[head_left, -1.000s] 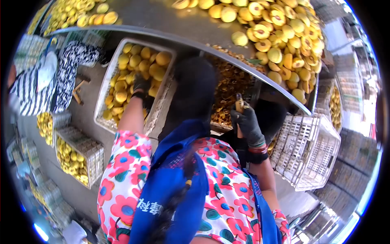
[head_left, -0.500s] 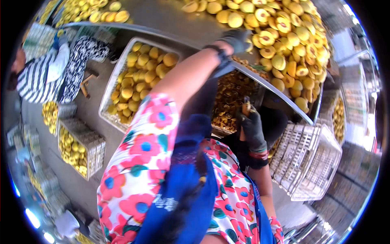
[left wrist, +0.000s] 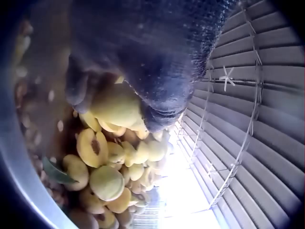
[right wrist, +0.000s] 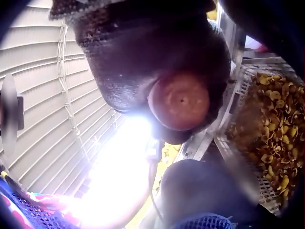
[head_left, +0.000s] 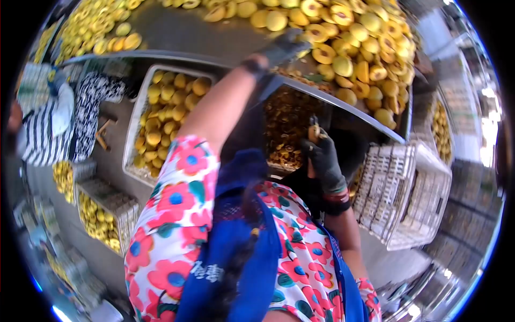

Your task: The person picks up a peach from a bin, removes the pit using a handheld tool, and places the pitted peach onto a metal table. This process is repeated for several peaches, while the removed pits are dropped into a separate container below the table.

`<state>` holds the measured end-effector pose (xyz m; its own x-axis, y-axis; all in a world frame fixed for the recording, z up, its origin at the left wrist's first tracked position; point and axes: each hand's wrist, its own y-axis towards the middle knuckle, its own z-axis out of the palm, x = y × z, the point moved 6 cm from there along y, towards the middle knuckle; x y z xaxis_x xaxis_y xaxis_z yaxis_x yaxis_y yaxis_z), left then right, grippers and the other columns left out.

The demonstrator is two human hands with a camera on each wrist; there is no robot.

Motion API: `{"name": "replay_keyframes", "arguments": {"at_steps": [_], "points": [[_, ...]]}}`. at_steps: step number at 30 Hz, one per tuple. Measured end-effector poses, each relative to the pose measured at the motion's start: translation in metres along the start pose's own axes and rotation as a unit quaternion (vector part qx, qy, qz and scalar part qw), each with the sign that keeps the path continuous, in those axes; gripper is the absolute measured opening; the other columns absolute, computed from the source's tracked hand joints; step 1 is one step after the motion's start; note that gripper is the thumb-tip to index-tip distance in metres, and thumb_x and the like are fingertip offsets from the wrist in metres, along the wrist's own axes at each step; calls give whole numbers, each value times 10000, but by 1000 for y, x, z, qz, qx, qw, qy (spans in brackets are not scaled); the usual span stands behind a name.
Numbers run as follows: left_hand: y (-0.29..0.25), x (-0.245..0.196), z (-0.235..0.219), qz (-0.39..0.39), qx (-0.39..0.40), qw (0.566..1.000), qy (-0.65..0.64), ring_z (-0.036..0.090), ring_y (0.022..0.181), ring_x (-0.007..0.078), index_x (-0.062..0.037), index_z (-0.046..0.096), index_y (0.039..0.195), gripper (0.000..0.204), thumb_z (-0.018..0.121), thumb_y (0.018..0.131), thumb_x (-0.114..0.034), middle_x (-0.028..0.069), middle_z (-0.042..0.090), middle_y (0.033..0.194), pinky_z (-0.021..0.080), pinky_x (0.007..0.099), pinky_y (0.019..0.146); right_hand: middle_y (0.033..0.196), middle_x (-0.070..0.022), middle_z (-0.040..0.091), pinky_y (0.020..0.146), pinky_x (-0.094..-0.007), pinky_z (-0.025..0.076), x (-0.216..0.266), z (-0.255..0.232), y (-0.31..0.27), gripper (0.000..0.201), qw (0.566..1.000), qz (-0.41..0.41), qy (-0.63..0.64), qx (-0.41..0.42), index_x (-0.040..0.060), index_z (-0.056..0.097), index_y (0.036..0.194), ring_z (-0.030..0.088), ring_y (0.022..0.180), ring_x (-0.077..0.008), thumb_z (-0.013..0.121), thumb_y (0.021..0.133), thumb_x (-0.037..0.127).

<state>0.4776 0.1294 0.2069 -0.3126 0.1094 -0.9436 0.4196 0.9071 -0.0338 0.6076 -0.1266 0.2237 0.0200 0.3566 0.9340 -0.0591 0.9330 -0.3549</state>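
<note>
My left hand (head_left: 283, 48) pinches a yellow fruit (left wrist: 116, 106) above the far table (head_left: 177, 28). Nearer, my right hand (head_left: 327, 161) grips a brown-handled tool (right wrist: 178, 101).

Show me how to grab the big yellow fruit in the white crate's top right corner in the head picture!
Come from above, through the open top of the white crate, and cup the fruit around its sides. It's round, nothing covers it, and I see no stem, so its widest part looks best.

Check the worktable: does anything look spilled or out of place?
Yes: a green leaf lies beside the fruit, near the table's metal edge, and small scraps are scattered nearby. They look stray, unlike the heaped fruit.
</note>
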Motion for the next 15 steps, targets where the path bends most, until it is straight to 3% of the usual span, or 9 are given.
{"name": "replay_keyframes", "arguments": {"at_steps": [1, 3, 5, 7, 8, 11, 12, 14, 15], "points": [[-23, -20, 1, -64, 62, 981, -174, 595, 1047, 251, -56, 245, 1472, 789, 621, 880, -419, 177, 547, 1258, 536, 330, 796, 659, 29, 520, 467, -231, 388, 3, 1, 1, 42, 1000, -23, 0, 8, 37, 539, 899, 493, 531, -71, 567, 869, 30], [-48, -31, 1, 35, 95, 934, -343, 648, 916, 255, 7, 327, 1413, 640, 604, 900, -258, 223, 407, 1399, 574, 291, 782, 712, 39, 535, 496, -211, 384, 13, 3, -4, 66, 1000, 12, 16, 23, 43, 560, 938, 491, 580, -58, 571, 883, 78], [-80, -52, 3, 113, 88, 946, -291, 630, 978, 252, -6, 298, 1440, 659, 596, 882, -189, 217, 401, 1406, 554, 295, 833, 742, 45, 547, 508, -201, 382, 20, 8, -1, 101, 998, -7, 61, 17, 48, 576, 968, 491, 601, -52, 578, 892, 115], [-111, -65, 9, 125, 80, 956, -253, 605, 1044, 245, -13, 295, 1449, 667, 586, 860, -130, 211, 402, 1406, 525, 290, 886, 748, 47, 558, 505, -199, 382, 28, 12, 2, 129, 988, -77, 130, -22, 52, 588, 991, 494, 594, -52, 589, 897, 141], [-122, -68, 13, 102, 77, 962, -241, 588, 1079, 239, -13, 306, 1444, 662, 579, 847, -104, 208, 407, 1403, 506, 284, 914, 747, 40, 576, 500, -202, 389, 33, 8, 1, 166, 985, -126, 98, -64, 53, 604, 1024, 514, 594, -55, 611, 896, 159], [-150, -77, 33, 107, 53, 968, -221, 513, 1148, 179, -13, 360, 1410, 611, 571, 841, -84, 132, 490, 1315, 430, 271, 970, 760, 40, 581, 506, -201, 391, 67, 17, -10, 194, 984, -84, 140, -69, 56, 612, 1057, 515, 603, -46, 617, 895, 161], [-163, -88, 35, 79, 71, 962, -252, 493, 1146, 149, -31, 350, 1426, 618, 562, 847, -84, 96, 498, 1299, 413, 270, 967, 801, -7, 624, 512, -207, 439, 70, 14, -10, 168, 982, -91, 141, -85, 26, 613, 1040, 556, 595, -59, 631, 884, 88], [-175, -100, 40, 54, 94, 950, -291, 493, 1121, 125, -51, 377, 1407, 544, 557, 905, -162, 70, 524, 1257, 406, 280, 961, 806, -26, 640, 559, -270, 488, 69, 5, -3, 207, 974, -187, 78, -105, 15, 600, 1041, 609, 650, -132, 660, 851, 71], [-177, -100, 37, 64, 53, 968, -238, 517, 1084, 146, -34, 397, 1374, 526, 565, 904, -198, 91, 538, 1220, 431, 287, 933, 804, -55, 654, 583, -301, 504, 73, 4, -2, 212, 959, -255, 25, -123, 16, 595, 1033, 636, 673, -175, 667, 842, 73]]}}
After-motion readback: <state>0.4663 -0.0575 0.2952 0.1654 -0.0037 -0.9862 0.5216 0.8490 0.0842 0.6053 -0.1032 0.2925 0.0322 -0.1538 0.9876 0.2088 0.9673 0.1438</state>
